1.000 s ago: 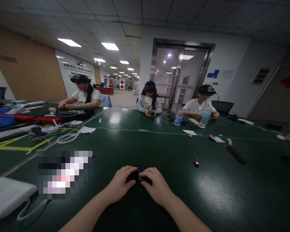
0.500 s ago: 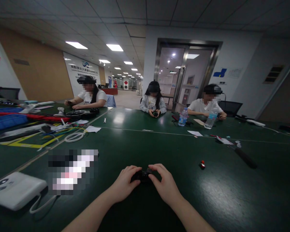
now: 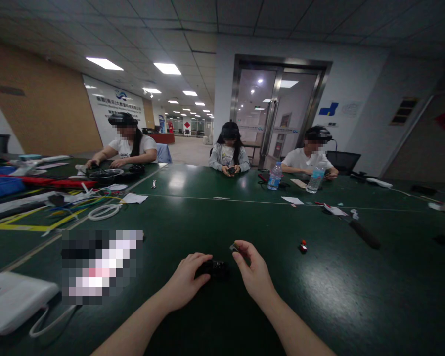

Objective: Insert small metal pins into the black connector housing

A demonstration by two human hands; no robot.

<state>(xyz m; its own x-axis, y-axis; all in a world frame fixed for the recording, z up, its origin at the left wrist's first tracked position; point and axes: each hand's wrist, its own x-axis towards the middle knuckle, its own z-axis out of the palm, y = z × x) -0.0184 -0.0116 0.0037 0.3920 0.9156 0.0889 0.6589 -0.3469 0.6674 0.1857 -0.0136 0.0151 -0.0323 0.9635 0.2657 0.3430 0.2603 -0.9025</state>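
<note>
My left hand [image 3: 185, 279] is closed around the left end of a small glossy black object [image 3: 219, 267] at the table's front middle; its exact kind I cannot make out. The object's right end sticks out beyond my fingers. To the right of it and a little higher, apart from it, my right hand [image 3: 254, 272] pinches a small dark grey piece [image 3: 233, 248] between thumb and forefinger. A small red and white item [image 3: 302, 246] lies further right on the green table [image 3: 267, 217].
At left lie a white device [image 3: 20, 301] with a cable, a blurred-out item [image 3: 107, 267], and a coiled white cable [image 3: 104, 212]. Two water bottles [image 3: 275, 177] stand towards the back. A black-handled tool [image 3: 365, 234] lies at right. Three people sit across the table.
My right hand has pulled away from the black object, up and to the right, with the small grey piece in its fingers. My left hand stays on the object. The view has turned slightly right.
</note>
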